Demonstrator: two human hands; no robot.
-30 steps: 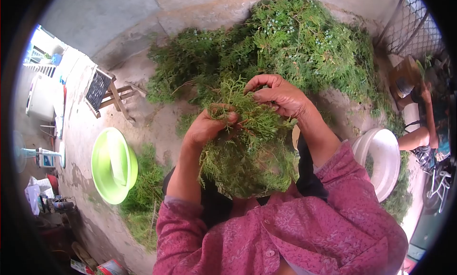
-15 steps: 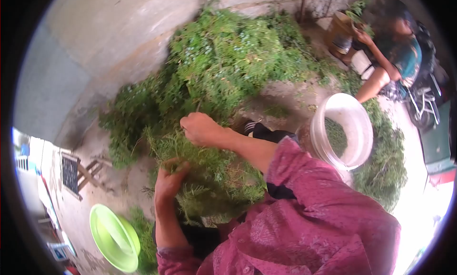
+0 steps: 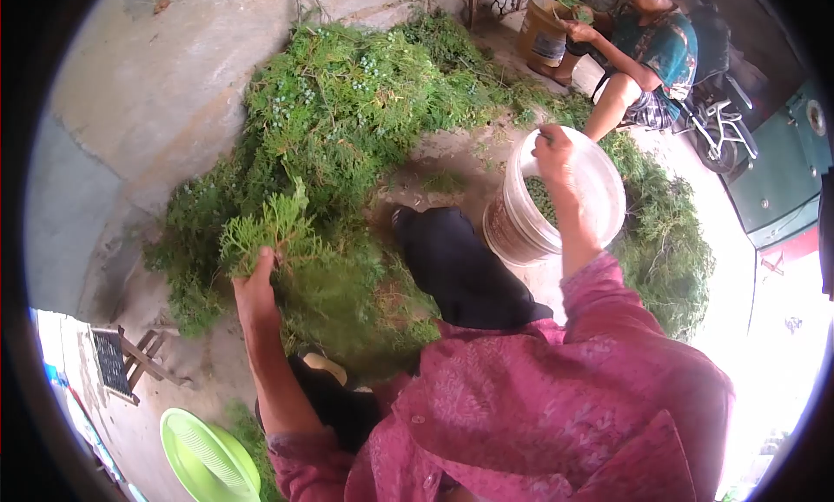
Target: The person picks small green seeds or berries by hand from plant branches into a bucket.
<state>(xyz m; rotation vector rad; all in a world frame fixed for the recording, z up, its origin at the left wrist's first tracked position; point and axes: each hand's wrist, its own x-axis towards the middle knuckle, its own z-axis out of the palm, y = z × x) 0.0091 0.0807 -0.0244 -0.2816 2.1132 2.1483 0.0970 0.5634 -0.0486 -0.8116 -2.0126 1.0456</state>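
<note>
My left hand [image 3: 254, 286] is closed on the stem end of a leafy evergreen sprig [image 3: 276, 226], held up in front of the cut branches. Over the white bucket's [image 3: 599, 215] mouth hangs my right hand [image 3: 556, 152], its fingers curled together. Whatever those fingers hold, if anything, is hidden. Small round green berries [image 3: 540, 198] lie in the bucket, below the right hand. A big heap of evergreen branches [image 3: 347, 102], dotted with pale bluish berries, rises ahead against the wall. More loose greenery [image 3: 339, 306] spreads between my legs.
A lime-green plastic basin [image 3: 178, 454] and a small wooden stool [image 3: 143, 363] stand at left. Another person [image 3: 647, 63] sits at upper right, hands at a yellowish bucket [image 3: 540, 37]. Stripped-looking branches [image 3: 669, 241] lie behind my bucket. A parked motorbike [image 3: 717, 132] is farther right.
My right hand has moved from the branches across to the bucket's mouth. My left hand has moved up and left with the sprig. The view has shifted, and the other person's hands are lower.
</note>
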